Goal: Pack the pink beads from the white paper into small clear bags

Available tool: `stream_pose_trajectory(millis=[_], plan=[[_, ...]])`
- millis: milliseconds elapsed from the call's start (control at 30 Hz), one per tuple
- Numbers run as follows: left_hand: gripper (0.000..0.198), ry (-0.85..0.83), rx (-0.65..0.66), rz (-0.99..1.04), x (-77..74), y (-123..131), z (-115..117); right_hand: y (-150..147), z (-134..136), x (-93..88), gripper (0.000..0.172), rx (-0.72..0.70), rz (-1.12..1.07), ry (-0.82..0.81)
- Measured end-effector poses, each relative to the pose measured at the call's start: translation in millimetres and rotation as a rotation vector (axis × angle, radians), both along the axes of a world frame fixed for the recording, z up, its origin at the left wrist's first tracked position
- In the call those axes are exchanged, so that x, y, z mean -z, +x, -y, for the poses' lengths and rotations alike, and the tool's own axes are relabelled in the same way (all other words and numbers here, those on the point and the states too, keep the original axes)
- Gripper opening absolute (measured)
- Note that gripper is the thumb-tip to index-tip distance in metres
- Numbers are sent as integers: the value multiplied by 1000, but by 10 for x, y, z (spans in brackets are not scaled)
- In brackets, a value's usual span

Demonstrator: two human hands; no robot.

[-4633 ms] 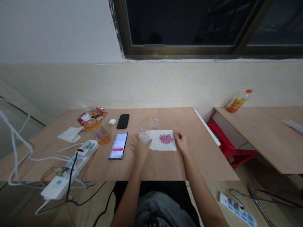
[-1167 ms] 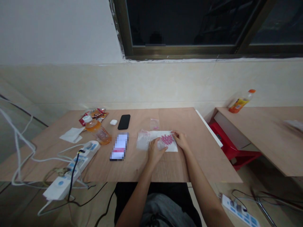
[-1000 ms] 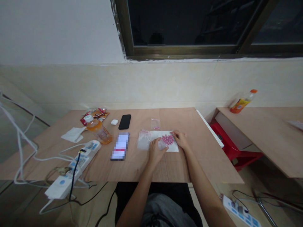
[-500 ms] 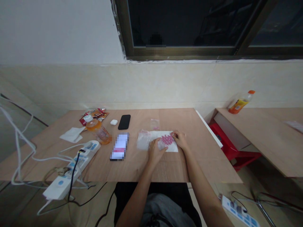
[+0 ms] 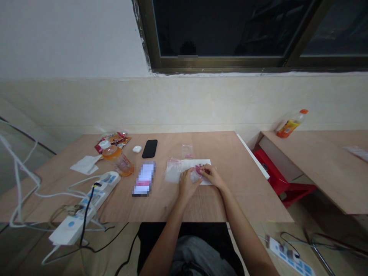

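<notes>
My left hand (image 5: 188, 184) rests on the near edge of a transparent plastic bag (image 5: 173, 171), its fingers over the bag's right part. A sheet of white paper (image 5: 201, 164) lies on the wooden table (image 5: 161, 205), with the bag's right end on it. My right hand (image 5: 209, 177) reaches left over the paper, its fingertips gathered at a small heap of pink beads (image 5: 198, 167). The hands hide most of the heap. Just behind the paper lies a small plastic bag (image 5: 187, 151) holding a few pink beads.
A smartphone with a blurred screen (image 5: 144, 178), a black phone (image 5: 150, 148), white earbuds case (image 5: 137, 149), an orange drink bottle (image 5: 116, 159), snack wrappers (image 5: 112, 141), a tissue (image 5: 86, 165) and a power strip (image 5: 105, 184) with cables occupy the table's left side.
My right hand has moved left onto the beads, and its fingers now cover most of the heap. My left hand has stayed on the bag.
</notes>
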State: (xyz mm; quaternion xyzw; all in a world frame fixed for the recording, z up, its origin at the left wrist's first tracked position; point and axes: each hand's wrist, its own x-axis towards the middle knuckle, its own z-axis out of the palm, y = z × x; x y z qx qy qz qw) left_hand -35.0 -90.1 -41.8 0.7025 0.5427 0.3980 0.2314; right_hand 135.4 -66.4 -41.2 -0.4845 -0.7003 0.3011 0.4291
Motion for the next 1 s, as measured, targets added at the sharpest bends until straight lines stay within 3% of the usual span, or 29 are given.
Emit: stream_pose_trajectory(millis=[67,267,367,667,1000], plan=[[56,2,1,0,4,-2,1,-6,6,-26,29,5,26,10],[56,-8,-10,-9,9,2,12,215,-25,-4,29,309,222,-11],[56,-8,-2,-3,6,2,15,298,-46,38,28,371,315,-23],[54,-14,-9,-6,-54,12,28,286,-116,56,29,348,481,-80],[54,-5,-2,11,-38,13,30,300,-124,58,28,318,490,-76]])
